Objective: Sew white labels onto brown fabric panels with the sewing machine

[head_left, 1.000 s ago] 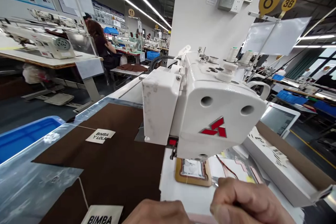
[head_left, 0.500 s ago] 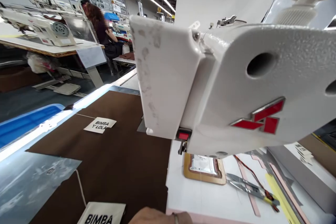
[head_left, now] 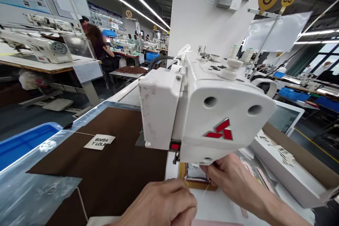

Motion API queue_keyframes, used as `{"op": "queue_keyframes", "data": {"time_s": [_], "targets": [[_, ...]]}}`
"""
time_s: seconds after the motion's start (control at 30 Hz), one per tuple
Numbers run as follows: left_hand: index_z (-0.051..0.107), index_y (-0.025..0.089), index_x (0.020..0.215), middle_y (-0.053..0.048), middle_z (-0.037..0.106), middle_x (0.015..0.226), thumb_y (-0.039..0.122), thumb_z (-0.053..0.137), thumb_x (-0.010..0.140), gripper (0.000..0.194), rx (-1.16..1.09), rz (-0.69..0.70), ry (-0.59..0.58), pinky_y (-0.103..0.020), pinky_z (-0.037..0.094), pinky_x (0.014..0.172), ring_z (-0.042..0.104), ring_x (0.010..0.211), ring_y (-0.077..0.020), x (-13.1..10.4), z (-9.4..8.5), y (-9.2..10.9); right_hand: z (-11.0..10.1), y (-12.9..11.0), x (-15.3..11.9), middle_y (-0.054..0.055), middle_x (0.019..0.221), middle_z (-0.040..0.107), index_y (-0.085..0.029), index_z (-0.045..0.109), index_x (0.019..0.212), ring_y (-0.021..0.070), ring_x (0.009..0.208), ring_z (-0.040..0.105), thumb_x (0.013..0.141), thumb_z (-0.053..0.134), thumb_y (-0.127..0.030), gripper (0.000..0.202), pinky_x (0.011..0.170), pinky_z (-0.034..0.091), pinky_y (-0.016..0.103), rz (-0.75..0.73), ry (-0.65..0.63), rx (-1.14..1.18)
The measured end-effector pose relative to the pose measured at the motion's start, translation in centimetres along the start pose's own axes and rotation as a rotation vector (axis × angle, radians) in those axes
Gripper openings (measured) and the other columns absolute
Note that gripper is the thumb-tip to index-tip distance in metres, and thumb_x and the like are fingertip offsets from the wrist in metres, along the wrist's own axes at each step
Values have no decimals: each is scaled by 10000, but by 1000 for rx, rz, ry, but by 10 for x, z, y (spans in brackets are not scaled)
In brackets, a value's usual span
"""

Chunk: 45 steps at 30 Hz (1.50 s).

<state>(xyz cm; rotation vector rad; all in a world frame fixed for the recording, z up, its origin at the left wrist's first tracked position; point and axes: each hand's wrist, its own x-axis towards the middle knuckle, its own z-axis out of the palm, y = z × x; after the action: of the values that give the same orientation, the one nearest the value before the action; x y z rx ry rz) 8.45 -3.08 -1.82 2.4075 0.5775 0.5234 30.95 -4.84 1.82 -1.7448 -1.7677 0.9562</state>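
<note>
One frame is sitting under the machine. Right hand is pinching narrow under machine, at the frame's right edge; left hand is sitting in front of machine, fingers curled. Can't tell if either is holding anything. Brown cloth is lying left of machine, label resting on it.

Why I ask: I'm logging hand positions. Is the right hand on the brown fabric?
No, the right hand is at the tan frame, right of the brown fabric.
</note>
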Motion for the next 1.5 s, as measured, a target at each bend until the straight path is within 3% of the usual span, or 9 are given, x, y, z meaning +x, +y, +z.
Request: {"op": "queue_keyframes", "data": {"time_s": [0.1,0.4,0.7,0.87,1.27,1.5], "targets": [[491,189,721,10,552,734,69,415,915,241,10,-34,-17,-188,402,590,550,627,-109,0,-3,3,4,4,4,-57,647,336,-233,358,701,128,610,271,917,460,-183,244,548,229,292,-20,1,-24],[427,189,700,6,506,726,153,352,958,271,-19,-82,-5,-192,389,576,503,611,-106,3,-11,6,-3,-2,12,-58,673,247,-225,258,709,130,641,193,735,470,-41,282,549,155,317,-192,-2,-127],[497,184,710,11,508,706,102,372,924,261,-54,-60,42,-182,373,540,488,589,-98,4,-7,2,-4,0,11,-61,680,277,-227,276,730,124,650,199,744,462,-42,263,540,166,307,-185,-15,-77],[451,186,694,16,514,706,116,390,936,259,-62,-71,23,-181,378,551,496,594,-97,1,-8,3,-5,3,12,-61,690,329,-229,304,741,124,658,235,774,468,-69,231,553,195,297,-175,-10,-111],[522,184,715,-1,567,759,105,411,955,276,-45,-120,-29,-175,443,626,568,669,-118,5,-17,10,-3,3,14,-55,663,300,-223,302,718,132,644,208,763,460,-86,214,559,170,321,-159,-38,-193],[444,185,696,4,530,743,93,397,941,266,-54,-112,-46,-183,406,591,524,638,-112,5,-13,7,1,10,17,-53,668,243,-232,279,736,135,638,168,765,462,-92,232,537,144,320,-149,-58,-171]]}}
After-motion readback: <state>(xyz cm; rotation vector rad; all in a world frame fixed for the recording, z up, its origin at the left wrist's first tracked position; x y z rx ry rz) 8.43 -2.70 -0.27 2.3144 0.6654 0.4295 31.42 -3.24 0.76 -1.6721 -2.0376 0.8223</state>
